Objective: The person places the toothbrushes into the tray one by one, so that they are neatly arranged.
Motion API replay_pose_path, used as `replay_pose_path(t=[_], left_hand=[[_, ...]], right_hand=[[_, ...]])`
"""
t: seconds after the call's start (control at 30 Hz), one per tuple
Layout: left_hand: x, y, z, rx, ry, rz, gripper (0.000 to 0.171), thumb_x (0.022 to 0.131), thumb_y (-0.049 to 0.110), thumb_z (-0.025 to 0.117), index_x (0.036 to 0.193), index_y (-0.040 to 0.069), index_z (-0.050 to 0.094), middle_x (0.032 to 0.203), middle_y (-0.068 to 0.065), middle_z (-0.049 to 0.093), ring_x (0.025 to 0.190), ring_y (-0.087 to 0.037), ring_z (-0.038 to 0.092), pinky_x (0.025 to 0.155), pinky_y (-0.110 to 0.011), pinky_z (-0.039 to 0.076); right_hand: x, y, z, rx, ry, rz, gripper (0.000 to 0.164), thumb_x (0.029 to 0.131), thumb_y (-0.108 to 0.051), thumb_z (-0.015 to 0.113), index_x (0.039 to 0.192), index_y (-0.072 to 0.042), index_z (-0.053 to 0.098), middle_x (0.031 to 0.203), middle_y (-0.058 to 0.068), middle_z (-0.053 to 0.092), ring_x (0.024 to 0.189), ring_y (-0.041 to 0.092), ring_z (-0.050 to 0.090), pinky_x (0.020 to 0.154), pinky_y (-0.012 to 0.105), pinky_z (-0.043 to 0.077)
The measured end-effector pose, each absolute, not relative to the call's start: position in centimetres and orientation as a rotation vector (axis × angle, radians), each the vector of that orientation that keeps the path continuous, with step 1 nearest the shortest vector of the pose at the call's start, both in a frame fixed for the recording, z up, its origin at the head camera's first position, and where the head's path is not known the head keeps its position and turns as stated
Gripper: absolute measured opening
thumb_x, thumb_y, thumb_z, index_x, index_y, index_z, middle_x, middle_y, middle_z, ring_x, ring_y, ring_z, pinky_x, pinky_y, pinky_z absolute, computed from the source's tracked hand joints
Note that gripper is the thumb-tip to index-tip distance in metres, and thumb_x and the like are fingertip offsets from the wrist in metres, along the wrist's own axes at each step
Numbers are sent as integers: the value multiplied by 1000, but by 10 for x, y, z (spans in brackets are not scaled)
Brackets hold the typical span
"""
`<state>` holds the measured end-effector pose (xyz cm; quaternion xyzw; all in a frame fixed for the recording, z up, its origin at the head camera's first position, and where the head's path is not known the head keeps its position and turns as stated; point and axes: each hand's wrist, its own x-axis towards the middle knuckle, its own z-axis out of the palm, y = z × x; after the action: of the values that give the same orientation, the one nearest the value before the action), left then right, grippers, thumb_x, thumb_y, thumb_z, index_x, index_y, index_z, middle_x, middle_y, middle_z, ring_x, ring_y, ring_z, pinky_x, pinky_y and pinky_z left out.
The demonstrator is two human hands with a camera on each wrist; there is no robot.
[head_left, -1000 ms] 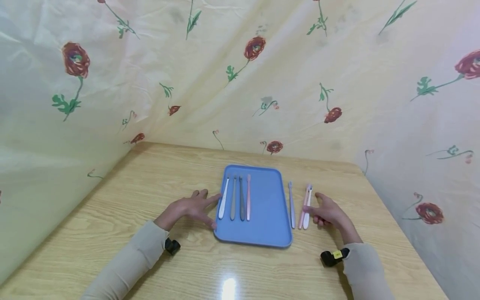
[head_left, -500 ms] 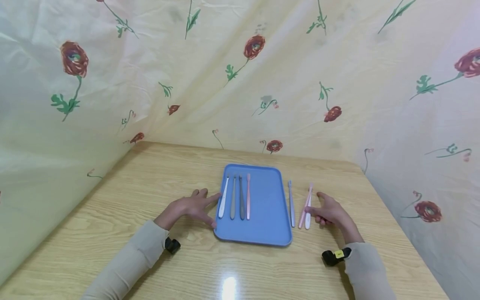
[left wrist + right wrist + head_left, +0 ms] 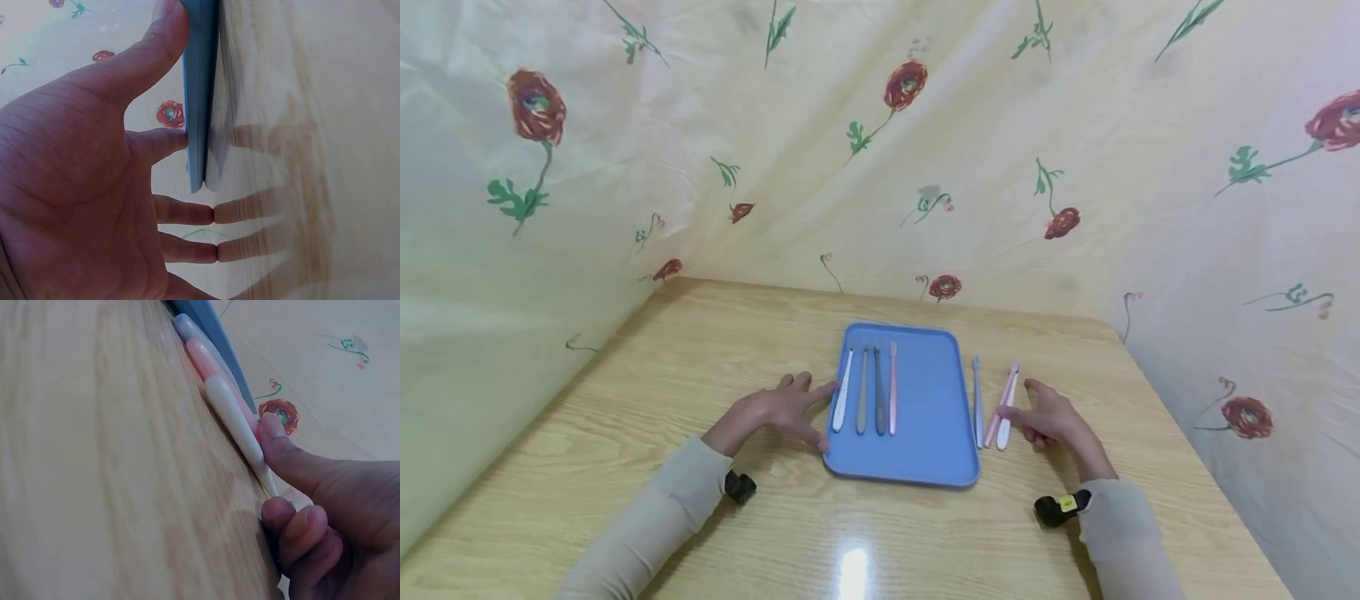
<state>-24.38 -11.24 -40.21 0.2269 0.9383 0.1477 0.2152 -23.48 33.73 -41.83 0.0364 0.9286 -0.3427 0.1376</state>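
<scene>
Left of centre, the left hand (image 3: 781, 410), fingers spread, touches the blue tray (image 3: 928, 412); a nudge could skew its four toothbrushes (image 3: 880, 400). Room lies right of them. Past the tray's edge, right of centre, the blue toothbrush (image 3: 977, 408), pink toothbrush (image 3: 992, 430) and white toothbrush (image 3: 1004, 433) crowd; dragging by the right hand (image 3: 1051, 418) could tangle them. Whether its curled fingers grip cannot be told.

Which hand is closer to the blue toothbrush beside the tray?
Right: the right hand is a little to the right of the blue toothbrush; the left hand is across the tray, at its left edge.
</scene>
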Motion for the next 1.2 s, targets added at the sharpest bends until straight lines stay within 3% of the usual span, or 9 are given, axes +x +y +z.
replay_pose_path(t=[0.33,0.8,1.2], left_hand=[[-245,-114,-400,636,2601,408,109,78,61,76,162,26,16,164,-28,14,149,-52,18,104,-76,34],[-243,-112,-399,620,2594,412,108,79,60,76,162,26,17,164,-27,13,149,-52,17,104,-75,35],[-243,-113,-399,626,2596,410,109,78,60,76,162,26,16,164,-28,13,150,-52,16,105,-78,30]], right_hand=[[-238,335,-418,87,2749,-896,106,90,-59,65,157,5,14,58,2,60,45,10,50,44,23,39],[-236,340,-420,97,2656,-1056,97,94,-47,67,159,1,13,57,-2,57,48,8,51,45,22,42],[-233,340,-418,42,2632,-1125,83,101,-36,59,158,2,14,56,-2,55,46,9,50,44,23,43]])
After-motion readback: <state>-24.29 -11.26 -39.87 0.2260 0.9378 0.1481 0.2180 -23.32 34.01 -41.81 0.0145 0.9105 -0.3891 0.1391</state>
